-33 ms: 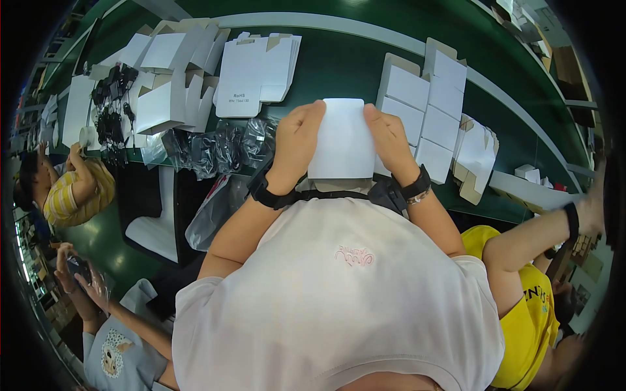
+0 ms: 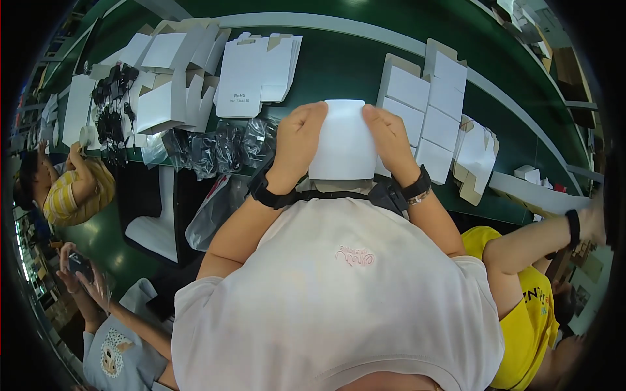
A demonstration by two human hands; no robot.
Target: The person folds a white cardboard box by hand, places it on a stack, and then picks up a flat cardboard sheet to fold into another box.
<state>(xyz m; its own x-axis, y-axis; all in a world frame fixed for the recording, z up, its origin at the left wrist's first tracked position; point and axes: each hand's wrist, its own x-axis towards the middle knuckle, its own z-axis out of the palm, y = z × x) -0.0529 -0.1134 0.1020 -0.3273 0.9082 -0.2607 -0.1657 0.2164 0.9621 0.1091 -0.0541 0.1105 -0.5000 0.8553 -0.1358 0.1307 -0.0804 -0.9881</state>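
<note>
Close in front of my chest I hold a white cardboard box [image 2: 344, 143] upright between both hands. My left hand [image 2: 298, 138] grips its left side, thumb along the upper edge. On the opposite side my right hand [image 2: 392, 138] presses with the thumb near the top corner. The fingers behind the box are partly hidden. A pale flap shows under its lower edge. Left of the box, bagged black cables [image 2: 228, 143] lie at the table's near edge. Beyond them is a stack of flat white cartons [image 2: 241, 78].
Folded-up white boxes [image 2: 160, 104] and a black cable bundle [image 2: 114, 98] occupy the left of the green table [image 2: 332, 65]. Closed white boxes [image 2: 404, 91] stand in rows at right, beside another open-flapped carton [image 2: 476, 150]. Co-workers sit on both sides; one's arm [image 2: 535, 238] reaches in at right.
The box and my hands have shifted very slightly, with my left thumb a little further right. Otherwise the scene looks the same.
</note>
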